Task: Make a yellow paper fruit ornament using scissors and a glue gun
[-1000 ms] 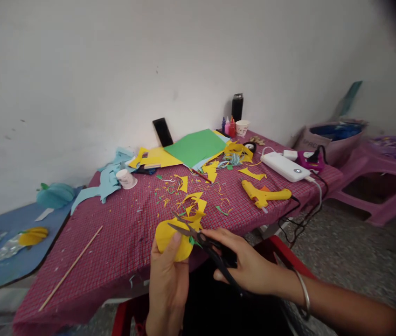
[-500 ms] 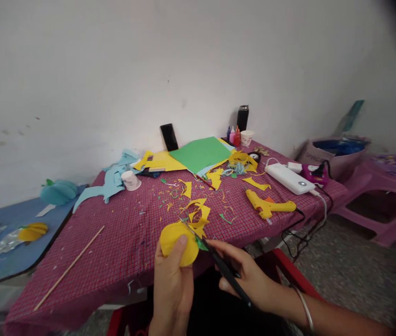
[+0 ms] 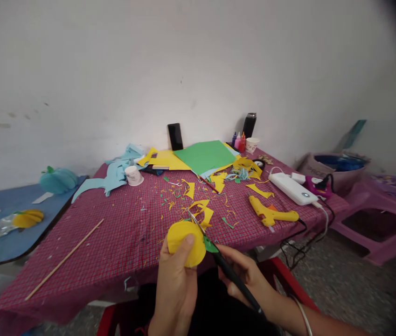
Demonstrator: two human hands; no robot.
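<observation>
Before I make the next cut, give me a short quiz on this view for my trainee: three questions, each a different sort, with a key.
1. Which hand holds the black-handled scissors, and what does the other hand hold?
2. True or false: the yellow glue gun lies on the blue board.
3. Fill in: the phone leans against the ____.

Key:
1. The right hand; the left hand holds a roundish yellow piece.
2. False; it lies on the checked cloth.
3. Wall.
</observation>
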